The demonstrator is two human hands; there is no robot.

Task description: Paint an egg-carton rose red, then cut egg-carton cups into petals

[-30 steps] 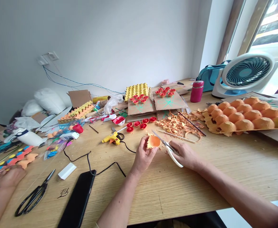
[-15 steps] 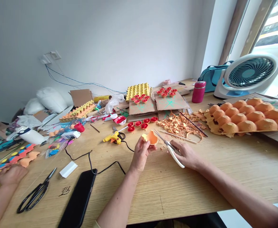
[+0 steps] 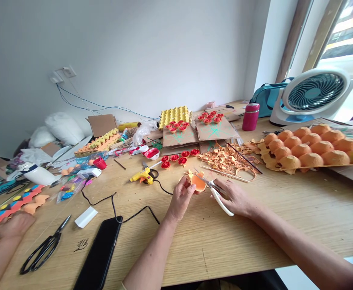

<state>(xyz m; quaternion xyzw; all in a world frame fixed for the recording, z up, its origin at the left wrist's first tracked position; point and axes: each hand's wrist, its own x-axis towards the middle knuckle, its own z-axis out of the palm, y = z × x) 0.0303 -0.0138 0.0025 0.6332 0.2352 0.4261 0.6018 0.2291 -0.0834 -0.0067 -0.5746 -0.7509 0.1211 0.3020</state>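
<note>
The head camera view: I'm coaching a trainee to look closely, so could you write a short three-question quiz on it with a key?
1. Fill in the blank: the left hand holds an orange cup, while the right hand holds the ____.
2. True or false: the black-handled scissors lie on the table, in nobody's hand.
3. Multiple choice: what colour is the body of the glue gun? A. Blue; B. Yellow; C. Green.

Key: 1. white-handled scissors; 2. true; 3. B.
</note>
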